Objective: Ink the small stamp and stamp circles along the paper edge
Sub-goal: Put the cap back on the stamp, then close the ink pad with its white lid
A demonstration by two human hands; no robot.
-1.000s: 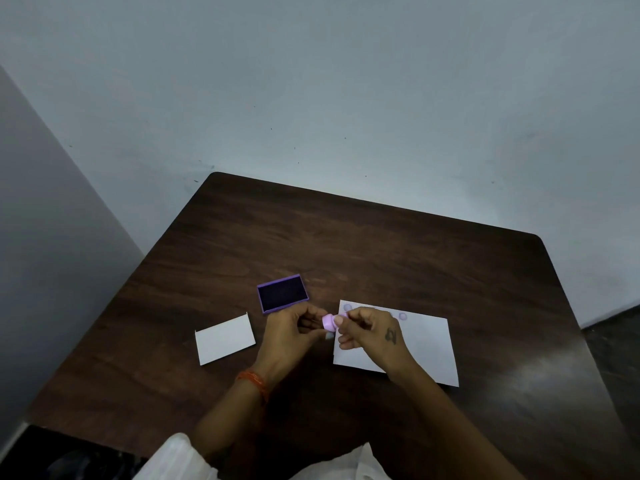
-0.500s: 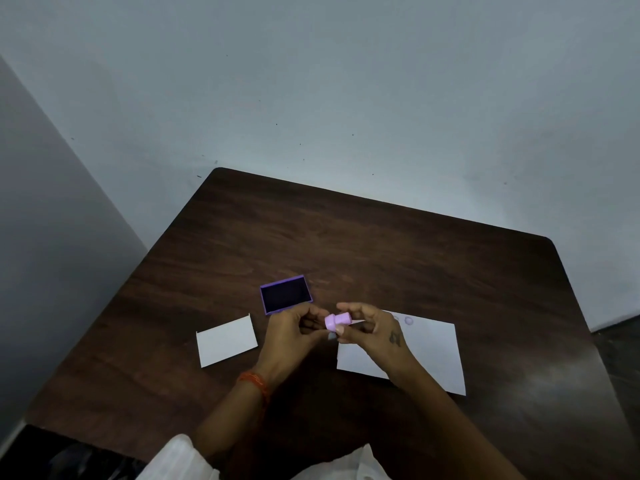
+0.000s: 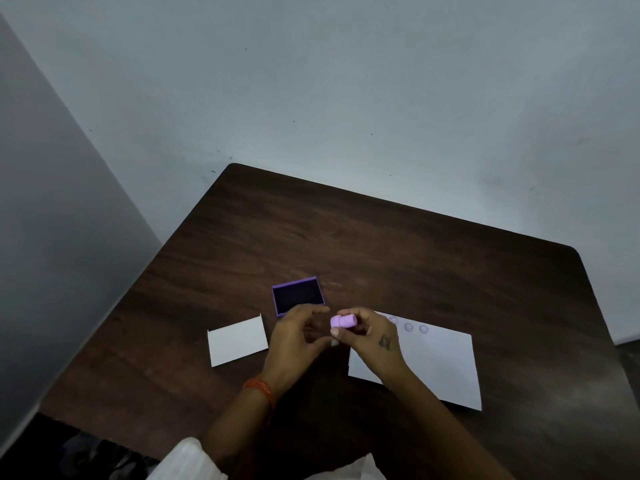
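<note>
My right hand pinches a small pink stamp, held sideways above the table between the ink pad and the paper. My left hand hovers just left of the stamp, fingers curled and apart, holding nothing I can see. The open purple ink pad with its dark surface lies just behind my left hand. The white paper lies to the right, with purple circles printed along its far edge; my right hand covers its near-left corner.
A smaller white card lies left of my hands. The dark wooden table stands against a pale wall, with its left edge close to another wall. An orange band is on my left wrist.
My left hand has let go of the stamp and drawn slightly left. My right hand now holds the stamp alone, a little higher. More printed circles show on the paper edge.
</note>
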